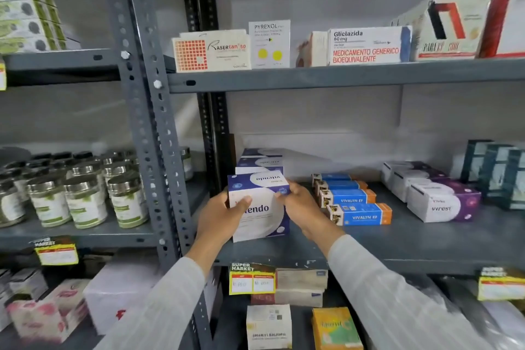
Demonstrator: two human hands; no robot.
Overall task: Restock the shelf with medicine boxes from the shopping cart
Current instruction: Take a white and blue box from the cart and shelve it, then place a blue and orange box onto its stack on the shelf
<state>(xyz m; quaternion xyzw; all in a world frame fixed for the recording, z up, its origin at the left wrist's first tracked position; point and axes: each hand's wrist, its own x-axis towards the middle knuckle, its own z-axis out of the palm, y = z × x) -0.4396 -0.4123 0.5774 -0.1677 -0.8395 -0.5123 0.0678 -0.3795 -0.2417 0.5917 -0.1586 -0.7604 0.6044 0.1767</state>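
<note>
A white and dark-blue medicine box (pixel 262 217) marked "tendo" stands at the front left of the middle shelf (pixel 397 250). My left hand (pixel 224 214) grips its left side, thumb across the front. My right hand (pixel 298 204) holds its right edge near the top corner. Two more boxes of the same kind (pixel 260 162) stand in a row directly behind it. The shopping cart is out of view.
Blue and orange Vivalyn boxes (pixel 352 202) lie right of my hands, white and purple boxes (pixel 437 199) further right. A grey upright post (pixel 147 122) stands at left, jars (pixel 82 196) beyond it. The upper shelf (pixel 341 77) carries more boxes. Price tags (pixel 251 278) hang below.
</note>
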